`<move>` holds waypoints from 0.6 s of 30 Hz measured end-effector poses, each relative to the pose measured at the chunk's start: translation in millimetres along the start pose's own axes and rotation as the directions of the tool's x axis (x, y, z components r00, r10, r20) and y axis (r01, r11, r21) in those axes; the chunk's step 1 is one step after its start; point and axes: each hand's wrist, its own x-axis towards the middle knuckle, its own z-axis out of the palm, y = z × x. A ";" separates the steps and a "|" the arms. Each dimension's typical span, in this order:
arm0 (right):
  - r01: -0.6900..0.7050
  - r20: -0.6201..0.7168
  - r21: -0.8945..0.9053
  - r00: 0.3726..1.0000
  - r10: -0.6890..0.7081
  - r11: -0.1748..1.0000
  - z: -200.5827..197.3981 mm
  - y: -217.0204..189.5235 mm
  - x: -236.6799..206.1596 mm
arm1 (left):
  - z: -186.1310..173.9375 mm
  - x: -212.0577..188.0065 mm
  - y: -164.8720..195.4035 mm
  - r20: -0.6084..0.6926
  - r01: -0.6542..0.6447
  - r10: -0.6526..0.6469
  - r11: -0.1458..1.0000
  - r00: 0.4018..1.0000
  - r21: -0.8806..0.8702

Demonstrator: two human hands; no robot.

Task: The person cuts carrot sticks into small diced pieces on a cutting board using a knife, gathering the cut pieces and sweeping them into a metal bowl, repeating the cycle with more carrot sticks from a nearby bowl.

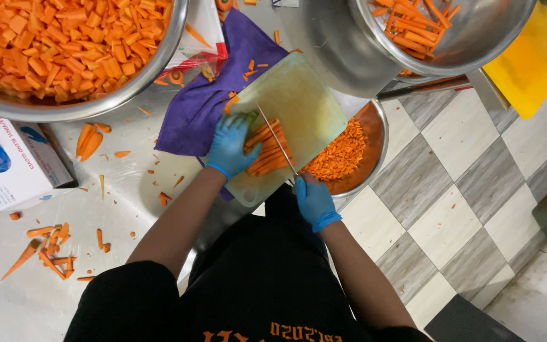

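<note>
Steel worktop (128, 183) carries a pale green plastic cutting board (302, 104). On it, the gloved left hand (230, 147) presses down orange carrot sticks (268, 152); the right hand (314, 199) grips a thin-bladed knife (276, 139). Curled fingertips and short, even strokes suit dicing best.

Both hands, left (230, 147) and right (313, 201), wore thin blue rubbery gloves. The knife (276, 138) blade was bright metal, the cutting board (302, 111) matt pale plastic. The bowls (349, 57) were shiny steel, the purple cloth (204, 104) soft and matt, the glove box (14, 161) smooth cardboard.
</note>
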 end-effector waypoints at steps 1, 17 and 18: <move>0.004 -0.005 -0.043 1.000 -0.004 0.999 1.7 -0.2 1.8 | -3.9 5.0 -1.3 -0.026 -0.010 0.010 1.000 1.000 -0.018; -0.256 0.122 -0.259 0.948 0.295 0.931 17.5 -7.9 48.9 | -2.9 80.3 -4.4 0.580 -0.327 0.173 0.930 0.796 0.171; -0.272 0.117 -0.257 0.944 0.309 0.927 23.7 -4.1 52.0 | -0.2 81.1 -7.6 0.590 -0.353 0.175 0.914 0.788 0.200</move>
